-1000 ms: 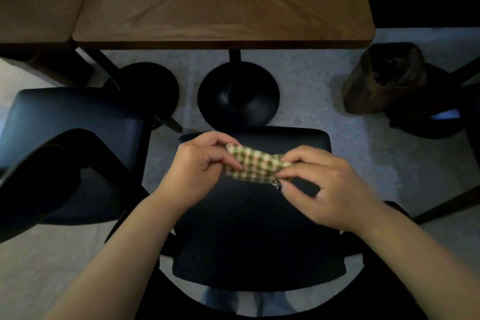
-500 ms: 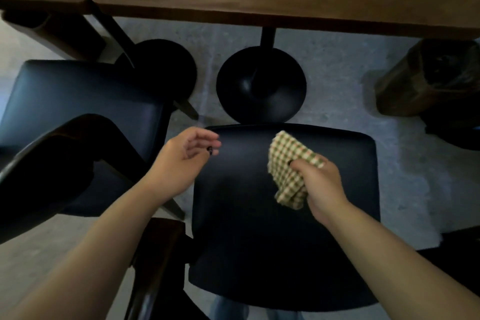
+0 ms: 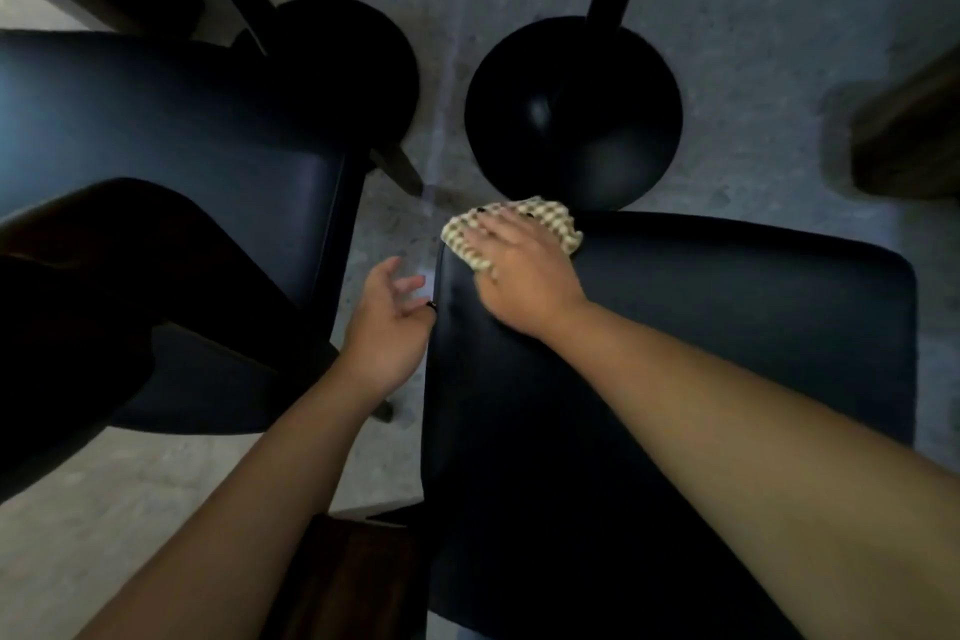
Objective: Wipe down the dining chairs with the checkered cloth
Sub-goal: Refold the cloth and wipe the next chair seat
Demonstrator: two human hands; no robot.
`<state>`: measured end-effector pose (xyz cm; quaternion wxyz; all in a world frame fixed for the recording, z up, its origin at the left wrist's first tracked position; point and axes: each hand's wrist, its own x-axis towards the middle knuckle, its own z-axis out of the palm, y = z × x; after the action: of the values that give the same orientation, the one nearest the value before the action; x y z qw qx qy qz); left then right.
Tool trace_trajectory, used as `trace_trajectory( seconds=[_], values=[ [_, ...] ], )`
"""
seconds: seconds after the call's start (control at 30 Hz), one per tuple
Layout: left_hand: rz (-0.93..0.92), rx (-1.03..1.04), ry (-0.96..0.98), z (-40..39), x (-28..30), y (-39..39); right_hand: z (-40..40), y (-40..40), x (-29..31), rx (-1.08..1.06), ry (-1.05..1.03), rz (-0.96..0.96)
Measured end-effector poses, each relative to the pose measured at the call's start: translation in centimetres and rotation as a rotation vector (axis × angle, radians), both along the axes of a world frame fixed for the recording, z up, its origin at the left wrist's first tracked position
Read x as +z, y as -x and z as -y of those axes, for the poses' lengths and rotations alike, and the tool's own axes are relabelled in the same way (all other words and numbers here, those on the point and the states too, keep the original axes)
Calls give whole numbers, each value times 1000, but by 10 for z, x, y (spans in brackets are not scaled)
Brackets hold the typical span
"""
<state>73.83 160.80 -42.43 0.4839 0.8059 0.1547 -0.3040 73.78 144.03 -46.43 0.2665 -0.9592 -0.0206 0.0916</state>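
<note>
The right hand (image 3: 519, 270) lies flat, palm down, on the checkered cloth (image 3: 558, 218), its fingers stretched out straight and pointing up-left, pressing the fabric onto the far left corner of the dark chair seat (image 3: 727, 353). The right forearm reaches in from the lower right, crossing diagonally over that seat. The left hand (image 3: 387, 322) hovers just left of the seat's edge, over the gap between the two chairs, holding nothing; its fingers are loosely spread and slightly bent, and there is a dark ring on one finger close to the seat's rim. I can't tell whether that hand actually touches the edge. The left forearm comes up from the bottom left. The cloth is a small bunched piece in a cream and olive-green check, mostly covered by the right hand's fingers, with its crumpled border showing beyond the fingertips and to the right of the knuckles; part of it hangs a little over the seat's corner. The seat under it is smooth, black and faintly glossy. To the left of the left hand stands a second dark chair (image 3: 171, 130), its curved backrest nearer the viewer. Beyond the right hand's fingertips sits a round black table base (image 3: 574, 112) on a grey speckled floor (image 3: 753, 42). No writing or labels are readable anywhere.
</note>
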Motion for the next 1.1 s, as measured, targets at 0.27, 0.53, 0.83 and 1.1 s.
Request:
trace_trajectory(
  seconds=[0.27,0.53,0.83,1.1],
  values=[
    [133,16,-15,4,1,-23,-18,-19,-8,-284,-90,77],
    [93,-290,-213,20,-11,-30,-8,-9,-25,99,313,-40],
    [328,-805,-404,74,0,-25,69,20,-26,69,189,26],
    [130,-1442,-580,141,-3,1,171,86,-15,-223,221,17]
  ],
)
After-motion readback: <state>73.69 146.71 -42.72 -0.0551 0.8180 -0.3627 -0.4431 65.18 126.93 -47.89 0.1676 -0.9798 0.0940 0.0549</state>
